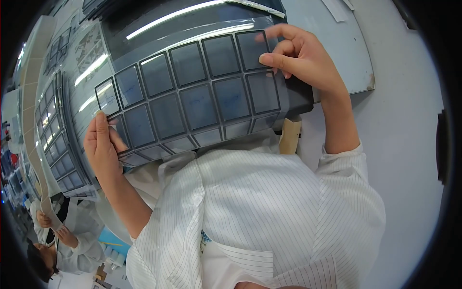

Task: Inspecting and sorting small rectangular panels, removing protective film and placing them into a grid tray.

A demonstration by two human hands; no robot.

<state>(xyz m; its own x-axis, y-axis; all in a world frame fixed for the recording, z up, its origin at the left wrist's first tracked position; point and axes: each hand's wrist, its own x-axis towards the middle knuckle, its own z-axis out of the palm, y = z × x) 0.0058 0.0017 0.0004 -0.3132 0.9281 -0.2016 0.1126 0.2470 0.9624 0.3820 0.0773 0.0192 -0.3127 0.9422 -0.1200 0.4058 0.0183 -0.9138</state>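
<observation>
A clear plastic sheet with rows of dark-framed rectangular panes (192,65) stretches between my two hands. Some panes carry faint blue marks. My left hand (103,144) grips its lower left corner, thumb on the front and fingers partly seen through it from behind. At the upper right edge is my right hand (303,58). Its thumb presses the front of the last pane, the index finger reaches over the top corner, and the other fingers curl in behind the edge. The near row of panes slants down toward my striped white coat (260,188).
Behind the sheet lies a dark glossy surface (159,19). More framed pane sheets (60,139) are stacked at the left. A pale tabletop (332,48) ends in a corner at the right. At the lower left, another person (79,236) holds a pale strip.
</observation>
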